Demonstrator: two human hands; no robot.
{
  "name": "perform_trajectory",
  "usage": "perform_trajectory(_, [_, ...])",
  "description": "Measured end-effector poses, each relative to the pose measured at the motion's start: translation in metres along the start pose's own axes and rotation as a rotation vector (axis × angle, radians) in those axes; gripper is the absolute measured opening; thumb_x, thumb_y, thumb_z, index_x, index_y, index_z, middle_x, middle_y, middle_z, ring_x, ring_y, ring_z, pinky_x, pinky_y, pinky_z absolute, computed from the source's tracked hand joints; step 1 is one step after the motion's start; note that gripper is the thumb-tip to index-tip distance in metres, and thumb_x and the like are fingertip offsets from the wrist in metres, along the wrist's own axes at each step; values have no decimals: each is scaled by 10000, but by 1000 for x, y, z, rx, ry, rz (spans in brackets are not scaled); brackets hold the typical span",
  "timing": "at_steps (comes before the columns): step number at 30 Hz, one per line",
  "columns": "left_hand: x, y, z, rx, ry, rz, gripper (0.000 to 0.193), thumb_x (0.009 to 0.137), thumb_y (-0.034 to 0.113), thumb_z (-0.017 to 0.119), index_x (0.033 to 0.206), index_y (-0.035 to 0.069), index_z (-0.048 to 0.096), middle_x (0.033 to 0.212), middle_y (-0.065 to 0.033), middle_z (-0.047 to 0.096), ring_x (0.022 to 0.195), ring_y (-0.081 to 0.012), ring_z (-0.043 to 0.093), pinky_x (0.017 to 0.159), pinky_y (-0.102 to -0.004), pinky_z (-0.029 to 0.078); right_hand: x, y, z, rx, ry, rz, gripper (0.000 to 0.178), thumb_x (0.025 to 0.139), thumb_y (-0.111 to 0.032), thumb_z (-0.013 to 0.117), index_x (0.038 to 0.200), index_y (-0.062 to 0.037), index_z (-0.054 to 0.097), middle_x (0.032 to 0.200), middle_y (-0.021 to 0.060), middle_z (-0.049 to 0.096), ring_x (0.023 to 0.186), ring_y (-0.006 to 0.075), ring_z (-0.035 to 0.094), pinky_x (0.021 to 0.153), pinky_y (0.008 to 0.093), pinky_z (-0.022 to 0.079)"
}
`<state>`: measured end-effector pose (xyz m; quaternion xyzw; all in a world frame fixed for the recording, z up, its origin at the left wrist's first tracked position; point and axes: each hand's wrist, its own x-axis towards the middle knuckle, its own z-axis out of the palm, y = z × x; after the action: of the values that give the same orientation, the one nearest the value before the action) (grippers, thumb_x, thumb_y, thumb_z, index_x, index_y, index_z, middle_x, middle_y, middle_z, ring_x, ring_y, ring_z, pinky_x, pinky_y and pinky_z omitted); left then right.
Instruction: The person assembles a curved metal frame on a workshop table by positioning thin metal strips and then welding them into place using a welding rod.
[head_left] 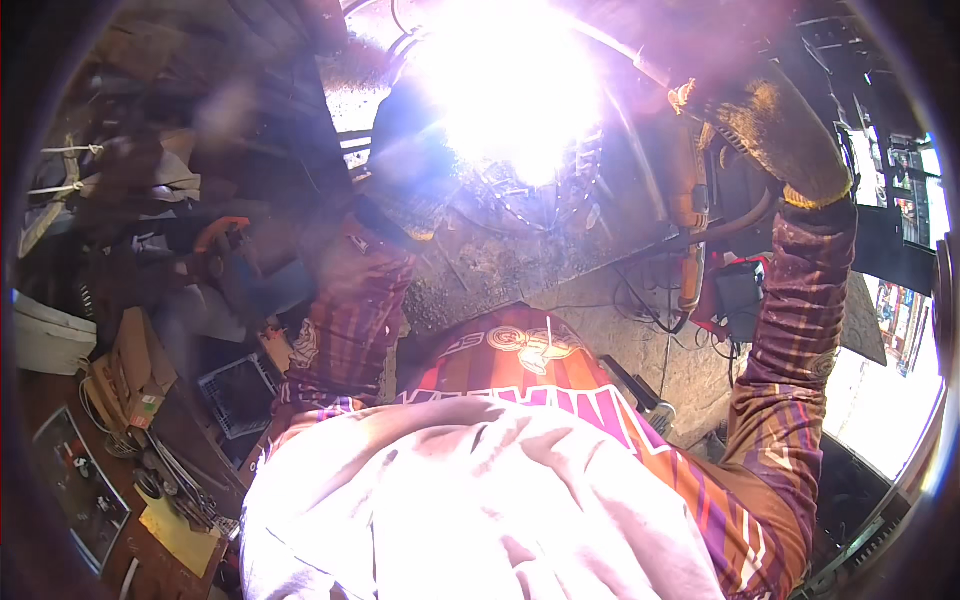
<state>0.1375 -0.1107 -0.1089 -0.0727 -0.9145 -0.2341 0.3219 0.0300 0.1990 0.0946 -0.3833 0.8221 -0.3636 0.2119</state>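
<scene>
The right hand [785, 125], in a brown work glove with a yellow cuff, is closed on the near end of a pale slender rod [632, 52], whose far end runs left into a blinding white glare. Below that glare, a rounded dark metal piece with a beaded-looking edge [545, 205] lies on the dark, gritty bench [470, 275], its upper part washed out by the light. The left hand [405, 200], in a greyish glove with a yellow edge, is just left of the piece; haze and glare hide its fingers, so whether it grips or touches anything cannot be told. Between the piece and the right forearm, a long orange-and-grey power tool [692, 220] stretches along the bench's right side, with a thin black cable [640, 318] looping near its lower end. Farther right is a red-and-black box [738, 290], beside the right striped purple-and-orange sleeve [805, 290]. Away to the left are a black plastic crate [238, 395], an open brown cardboard box [135, 365] and a flat yellow sheet [180, 532].
</scene>
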Motion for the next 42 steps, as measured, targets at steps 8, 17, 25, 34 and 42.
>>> perform_trajectory(8, [-30,-41,18,-225,137,30,503,821,172,838,1242,-2,626,1150,-162,665,1013,-298,677,855,-365,585,18,11,8,-315,190,-15,278,951,-220,791,1170,-79,692,1017,28,766,720,90,684,620,270,568])
perform_trajectory(17, [-15,-13,0,59,113,97,337,918,201,755,1179,14,653,1072,-138,671,989,-316,673,857,-404,579,16,-27,14,-203,98,245,357,982,-261,744,1270,-70,653,1013,28,751,689,88,666,590,258,547])
perform_trajectory(25, [5,7,-15,125,-35,35,231,1001,267,667,1032,39,653,996,-156,659,934,-350,655,802,-458,554,19,-33,16,-189,62,289,430,1009,-298,702,1359,-62,619,1009,28,738,661,85,651,565,247,529])
perform_trajectory(34, [9,10,-15,9,41,-22,259,988,283,684,882,54,627,867,-160,637,836,-376,647,744,-492,531,21,-33,13,-197,51,306,509,1026,-351,670,1443,-68,597,1020,31,731,624,71,622,545,230,508])
perform_trajectory(42, [10,9,-22,13,57,18,184,975,242,700,1001,60,697,876,-154,659,831,-373,664,733,-478,541,20,-19,11,-85,35,263,541,1019,-325,684,1477,-60,573,1131,72,740,656,71,627,579,229,526])
